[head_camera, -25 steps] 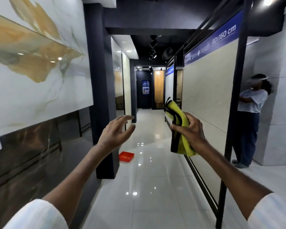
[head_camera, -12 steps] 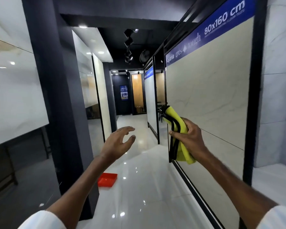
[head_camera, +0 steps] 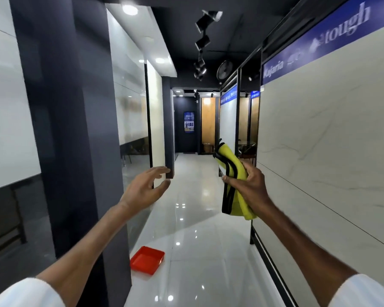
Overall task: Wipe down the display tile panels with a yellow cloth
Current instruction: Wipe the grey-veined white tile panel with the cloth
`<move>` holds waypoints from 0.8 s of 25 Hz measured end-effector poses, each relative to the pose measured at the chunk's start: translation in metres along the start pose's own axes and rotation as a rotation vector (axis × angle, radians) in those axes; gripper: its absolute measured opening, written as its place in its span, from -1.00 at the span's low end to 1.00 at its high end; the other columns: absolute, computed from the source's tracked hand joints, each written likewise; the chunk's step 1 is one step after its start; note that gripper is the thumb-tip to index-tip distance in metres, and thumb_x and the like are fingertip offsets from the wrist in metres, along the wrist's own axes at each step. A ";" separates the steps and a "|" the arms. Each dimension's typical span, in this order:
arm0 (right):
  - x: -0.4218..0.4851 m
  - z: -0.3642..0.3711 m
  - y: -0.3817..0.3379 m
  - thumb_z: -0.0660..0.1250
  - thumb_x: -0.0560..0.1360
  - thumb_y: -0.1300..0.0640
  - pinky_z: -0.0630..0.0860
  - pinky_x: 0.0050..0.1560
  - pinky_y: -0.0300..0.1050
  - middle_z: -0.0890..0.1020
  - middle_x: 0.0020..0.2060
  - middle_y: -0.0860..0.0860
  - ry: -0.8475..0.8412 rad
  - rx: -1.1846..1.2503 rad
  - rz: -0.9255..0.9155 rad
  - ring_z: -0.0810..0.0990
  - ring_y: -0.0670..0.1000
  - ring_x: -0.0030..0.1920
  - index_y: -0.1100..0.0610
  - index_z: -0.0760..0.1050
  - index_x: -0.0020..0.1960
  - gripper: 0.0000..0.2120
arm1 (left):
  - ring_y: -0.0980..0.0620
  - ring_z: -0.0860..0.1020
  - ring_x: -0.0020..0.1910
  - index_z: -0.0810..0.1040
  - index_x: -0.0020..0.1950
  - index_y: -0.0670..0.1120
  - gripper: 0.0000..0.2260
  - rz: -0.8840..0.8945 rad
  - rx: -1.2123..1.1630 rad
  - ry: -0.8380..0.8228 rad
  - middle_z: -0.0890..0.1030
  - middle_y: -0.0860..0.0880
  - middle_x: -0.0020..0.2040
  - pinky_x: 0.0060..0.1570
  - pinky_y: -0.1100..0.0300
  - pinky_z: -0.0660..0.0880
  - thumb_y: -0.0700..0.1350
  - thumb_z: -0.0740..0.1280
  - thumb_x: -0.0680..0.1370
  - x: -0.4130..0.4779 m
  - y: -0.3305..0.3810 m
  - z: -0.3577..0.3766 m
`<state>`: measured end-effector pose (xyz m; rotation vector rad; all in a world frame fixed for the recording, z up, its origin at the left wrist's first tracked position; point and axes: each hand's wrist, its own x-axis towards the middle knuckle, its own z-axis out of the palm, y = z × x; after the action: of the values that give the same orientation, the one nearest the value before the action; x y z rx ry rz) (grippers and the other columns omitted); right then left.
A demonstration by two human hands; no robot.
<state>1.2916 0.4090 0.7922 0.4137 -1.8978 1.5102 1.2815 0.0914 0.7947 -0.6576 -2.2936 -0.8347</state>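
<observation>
My right hand grips a folded yellow cloth with black edging, held upright in mid-air just left of the large cream display tile panel on the right wall. The cloth does not touch the panel. My left hand is raised at the same height, fingers apart and curled, holding nothing. A glossy white tile panel covers the left wall, and a second one stands beyond the dark pillar.
A dark pillar rises close on my left. A red tray lies on the glossy white floor at its base. The corridor runs ahead between the panel racks. A black frame foot stands at the right panel's near edge.
The view has advanced along the corridor and turned left; the pillar and the right panel are closer. The person seen at the right a second ago is out of view. Both hands hold their poses.
</observation>
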 end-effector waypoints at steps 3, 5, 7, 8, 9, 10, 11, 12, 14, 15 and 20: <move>0.075 0.048 0.079 0.64 0.40 0.22 0.63 0.09 -0.01 0.72 0.03 0.01 -0.012 -0.003 -0.012 0.70 0.08 0.05 0.08 0.62 0.31 -0.49 | 0.02 0.56 0.34 0.54 0.46 -0.07 -0.33 0.011 -0.017 0.051 0.55 -0.01 0.45 0.35 -0.02 0.52 0.35 0.20 0.53 0.063 -0.095 0.040; 0.130 0.079 0.129 0.64 0.40 0.23 0.63 0.07 -0.04 0.72 0.02 0.01 0.001 -0.002 -0.013 0.70 0.07 0.04 0.09 0.61 0.31 -0.49 | 0.04 0.58 0.29 0.54 0.46 -0.08 -0.32 0.008 -0.061 0.047 0.54 -0.01 0.44 0.29 0.01 0.55 0.36 0.20 0.52 0.113 -0.156 0.075; 0.186 0.107 0.171 0.64 0.40 0.23 0.62 0.05 -0.07 0.72 0.03 -0.01 0.011 -0.007 0.007 0.70 0.04 0.04 0.10 0.61 0.32 -0.48 | 0.09 0.58 0.25 0.52 0.46 -0.04 -0.33 0.004 -0.087 0.005 0.54 0.00 0.44 0.25 0.01 0.57 0.37 0.19 0.52 0.169 -0.208 0.109; 0.210 0.117 0.187 0.64 0.39 0.22 0.60 0.03 -0.08 0.72 0.02 -0.02 0.013 -0.021 0.010 0.69 0.02 0.03 0.10 0.61 0.32 -0.48 | 0.12 0.57 0.24 0.51 0.47 0.00 -0.34 -0.002 -0.093 -0.016 0.53 0.01 0.45 0.23 0.04 0.57 0.38 0.19 0.52 0.196 -0.228 0.124; 0.238 0.128 0.207 0.64 0.40 0.23 0.59 0.02 -0.08 0.72 0.01 -0.02 0.021 -0.026 0.017 0.69 0.01 0.02 0.10 0.62 0.31 -0.49 | 0.15 0.56 0.23 0.50 0.48 0.02 -0.35 -0.011 -0.103 -0.039 0.52 0.03 0.45 0.21 0.09 0.56 0.37 0.20 0.53 0.228 -0.250 0.139; 0.264 0.137 0.228 0.64 0.40 0.23 0.59 0.02 -0.08 0.72 0.01 -0.02 0.036 -0.021 0.024 0.69 0.00 0.02 0.09 0.62 0.30 -0.50 | 0.16 0.56 0.22 0.50 0.49 0.02 -0.37 -0.022 -0.125 -0.052 0.51 0.05 0.45 0.19 0.12 0.55 0.34 0.23 0.53 0.259 -0.269 0.154; 0.290 0.143 0.249 0.63 0.41 0.24 0.61 0.04 -0.09 0.72 0.04 -0.02 0.053 -0.008 0.026 0.69 0.00 0.04 0.07 0.61 0.30 -0.51 | 0.16 0.57 0.21 0.51 0.48 0.02 -0.40 -0.024 -0.154 -0.053 0.51 0.09 0.43 0.18 0.13 0.54 0.31 0.25 0.53 0.290 -0.287 0.170; 0.314 0.148 0.271 0.63 0.41 0.25 0.62 0.07 -0.08 0.72 0.07 -0.02 0.066 -0.002 0.030 0.70 0.01 0.07 0.05 0.61 0.31 -0.50 | 0.15 0.59 0.21 0.53 0.46 0.01 -0.40 -0.019 -0.181 -0.052 0.51 0.13 0.41 0.19 0.11 0.55 0.30 0.26 0.52 0.318 -0.304 0.186; 0.356 0.157 0.314 0.63 0.41 0.24 0.63 0.11 -0.05 0.72 0.09 0.00 0.070 -0.012 0.042 0.70 0.04 0.10 0.05 0.60 0.33 -0.47 | 0.15 0.61 0.20 0.55 0.44 0.03 -0.38 0.013 -0.195 -0.079 0.53 0.16 0.38 0.19 0.10 0.56 0.34 0.24 0.50 0.364 -0.337 0.220; 0.376 0.162 0.339 0.64 0.41 0.24 0.64 0.12 -0.03 0.72 0.09 0.01 0.077 -0.022 0.048 0.70 0.06 0.10 0.07 0.59 0.35 -0.46 | 0.16 0.61 0.20 0.56 0.43 0.03 -0.38 0.027 -0.192 -0.094 0.54 0.15 0.39 0.19 0.10 0.57 0.35 0.24 0.49 0.386 -0.356 0.238; 0.497 0.187 0.490 0.64 0.41 0.24 0.66 0.12 0.00 0.73 0.05 0.01 0.108 -0.029 0.065 0.71 0.05 0.06 0.08 0.60 0.32 -0.49 | 0.23 0.59 0.17 0.57 0.42 0.01 -0.63 0.051 -0.250 -0.095 0.57 0.05 0.36 0.27 -0.05 0.59 0.03 0.43 0.62 0.527 -0.465 0.350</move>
<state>0.5715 0.4466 0.7437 0.2546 -1.8619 1.5146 0.4993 0.1442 0.7522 -0.8781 -2.2650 -1.0985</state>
